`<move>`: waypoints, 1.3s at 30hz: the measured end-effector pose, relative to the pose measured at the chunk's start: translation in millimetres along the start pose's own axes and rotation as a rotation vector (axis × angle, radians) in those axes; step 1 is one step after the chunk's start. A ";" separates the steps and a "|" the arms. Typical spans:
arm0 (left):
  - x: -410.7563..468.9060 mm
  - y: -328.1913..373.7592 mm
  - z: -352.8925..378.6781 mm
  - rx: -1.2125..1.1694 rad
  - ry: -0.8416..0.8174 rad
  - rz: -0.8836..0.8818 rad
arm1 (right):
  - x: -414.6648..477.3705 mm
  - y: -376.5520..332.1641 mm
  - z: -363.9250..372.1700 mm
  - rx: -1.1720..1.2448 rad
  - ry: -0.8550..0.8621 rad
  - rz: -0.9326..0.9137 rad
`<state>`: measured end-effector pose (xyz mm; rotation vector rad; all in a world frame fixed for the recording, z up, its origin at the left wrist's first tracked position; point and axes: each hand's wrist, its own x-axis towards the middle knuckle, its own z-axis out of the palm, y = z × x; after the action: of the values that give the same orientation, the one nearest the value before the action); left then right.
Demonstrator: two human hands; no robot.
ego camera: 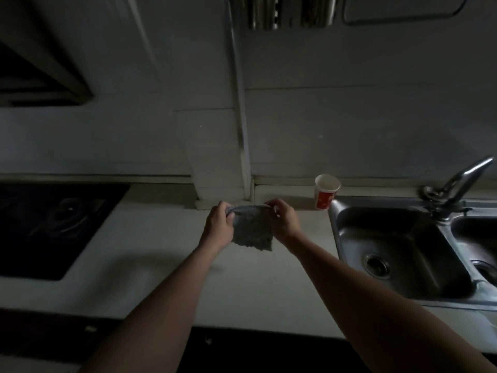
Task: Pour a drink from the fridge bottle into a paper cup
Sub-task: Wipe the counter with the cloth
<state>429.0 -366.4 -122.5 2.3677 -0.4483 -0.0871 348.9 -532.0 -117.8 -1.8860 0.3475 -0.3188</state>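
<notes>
**Both hands busy with a cloth while the cup is waiting by the sink**

The left hand (219, 224) and the right hand (282, 220) are each pinching a top corner of a small grey cloth (251, 232), fingers closed on the fabric, stretching its upper edge taut so the rest is hanging flat and free above the tabletop (161, 278). Holding it by the corners like that is keeping it spread out, so I'm judging this as a shake-out or a fold, possibly ahead of a wipe, rather than any part of the pour itself.

The paper cup (326, 191), white with a red band, is standing upright at the back of the tabletop, close to the wall and just beside the left rim of the steel sink (403, 251). It is sitting well clear of the hands, off to their right. No bottle is showing anywhere, and neither is the fridge, so the drink looks like it is not fetched yet.

Room-wise, the pale stretch of tabletop under and in front of the cloth is lying open. The dark hob (53, 227) is bounding it on the left, the sink rim on the right, with the tap (462, 179) leaning over the basin beyond the cup. That cup is perched close to the sink's edge, so a careless reach might be tipping it in.
</notes>
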 end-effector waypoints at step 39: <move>3.8 -424.3 -244.3 0.125 -0.048 -0.453 | 31.3 -49.9 512.7 -0.391 -0.479 0.001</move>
<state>603.0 80.0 -223.7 2.5546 0.0710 -0.3326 578.6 -85.5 -237.3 -2.2675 0.0864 0.2219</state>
